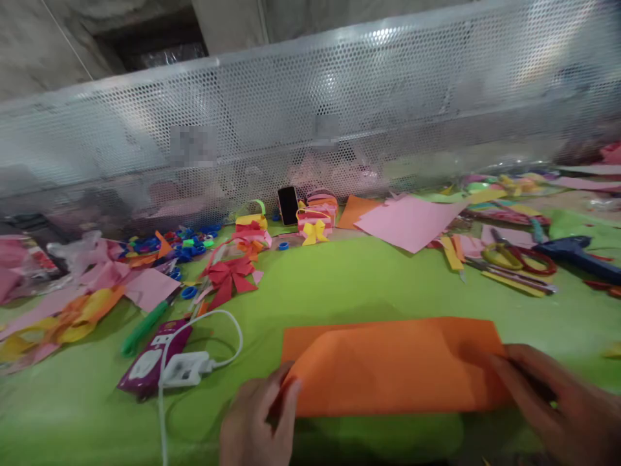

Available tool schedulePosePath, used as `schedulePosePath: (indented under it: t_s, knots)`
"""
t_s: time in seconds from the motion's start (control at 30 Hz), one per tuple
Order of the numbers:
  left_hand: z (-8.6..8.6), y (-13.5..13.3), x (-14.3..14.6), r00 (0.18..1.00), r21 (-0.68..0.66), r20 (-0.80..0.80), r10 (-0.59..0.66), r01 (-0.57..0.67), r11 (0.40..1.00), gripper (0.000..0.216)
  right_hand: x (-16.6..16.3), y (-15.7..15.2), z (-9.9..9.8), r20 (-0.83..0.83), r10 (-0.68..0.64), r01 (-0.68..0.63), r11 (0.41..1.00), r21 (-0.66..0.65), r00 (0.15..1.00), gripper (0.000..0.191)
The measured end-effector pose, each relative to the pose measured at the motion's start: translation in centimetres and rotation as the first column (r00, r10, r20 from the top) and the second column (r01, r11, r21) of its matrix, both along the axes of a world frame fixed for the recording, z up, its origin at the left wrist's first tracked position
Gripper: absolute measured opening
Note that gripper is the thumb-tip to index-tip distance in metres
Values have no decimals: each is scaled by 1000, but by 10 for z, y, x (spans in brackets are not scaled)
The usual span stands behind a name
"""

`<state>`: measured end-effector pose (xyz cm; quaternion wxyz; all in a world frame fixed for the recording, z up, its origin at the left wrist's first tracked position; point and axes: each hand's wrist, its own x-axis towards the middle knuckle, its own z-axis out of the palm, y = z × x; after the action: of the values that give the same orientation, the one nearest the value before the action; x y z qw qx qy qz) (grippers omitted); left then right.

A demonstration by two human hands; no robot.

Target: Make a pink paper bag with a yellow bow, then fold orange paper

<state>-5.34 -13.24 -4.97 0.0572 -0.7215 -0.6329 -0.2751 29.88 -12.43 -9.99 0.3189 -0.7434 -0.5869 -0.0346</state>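
An orange sheet of paper [388, 369], folded over on itself, is held low above the green table [310, 278]. My left hand [259, 414] pinches its left end between thumb and fingers. At the right end, my right hand [553, 395] grips the sheet, its fingertips lying along the edge. The upper layer bulges upward near the left, so the fold there is loose and not pressed flat. A strip of the back layer shows above it on the left.
Left of the sheet lie a white plug with a cable [187, 369], a purple packet [150, 362] and a green-handled tool [145, 327]. Pink paper [412, 220], scissors [519, 257] and a blue glue gun [577, 252] lie at the right. A perforated metal panel [291, 116] stands behind.
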Motion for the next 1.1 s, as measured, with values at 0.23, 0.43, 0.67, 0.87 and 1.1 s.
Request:
schedulePosePath:
  t_s: [0.23, 0.43, 0.67, 0.87, 1.1]
  knots:
    - [16, 30, 6, 974, -219, -211, 83, -130, 967, 25, -31, 8, 18, 174, -35, 59, 989, -134, 984, 42]
    - [12, 49, 6, 939, -115, -316, -139, 108, 988, 43, -29, 12, 19, 256, 9, 13, 996, -84, 967, 42]
    - [29, 71, 31, 912, -493, -330, -242, 52, 869, 33, -27, 17, 23, 305, 31, 22, 986, -168, 952, 32]
    - [53, 87, 27, 955, -629, -192, -226, 57, 776, 15, -32, 18, 36, 304, 61, 51, 936, -348, 951, 25]
    - [55, 107, 25, 958, -718, -96, -272, 122, 685, 17, -19, 29, 38, 289, 202, -124, 956, -267, 936, 33]
